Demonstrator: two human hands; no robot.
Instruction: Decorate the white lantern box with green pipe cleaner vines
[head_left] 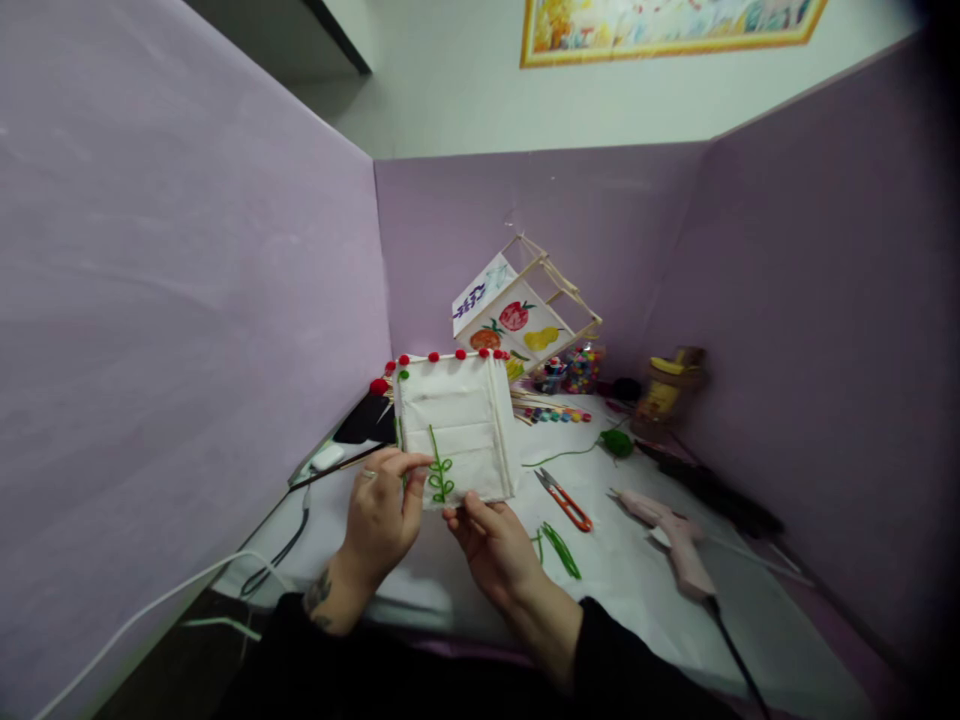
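Note:
A white fabric-covered box (457,410) with red pompoms along its top edge is held up at the centre. On its front face stands a green yarn sprig (441,482) with looped leaves. My left hand (381,515) is at the box's left side, its thumb and index finger closed at the sprig's stem. With thumb and fingers, my right hand (496,545) grips the bottom edge of the white box. Cut green yarn pieces (561,550) lie on the table to the right of that hand, and orange-handled thread snips (564,500) lie a little farther off.
A pink glue gun (671,540) with a cord lies at right. Behind are a green yarn ball (616,443), paint pots (559,414), a jar of colourful beads (583,368) and a stick-framed lantern (517,315) with painted fruit. Purple partitions (225,250) enclose the white table (622,620).

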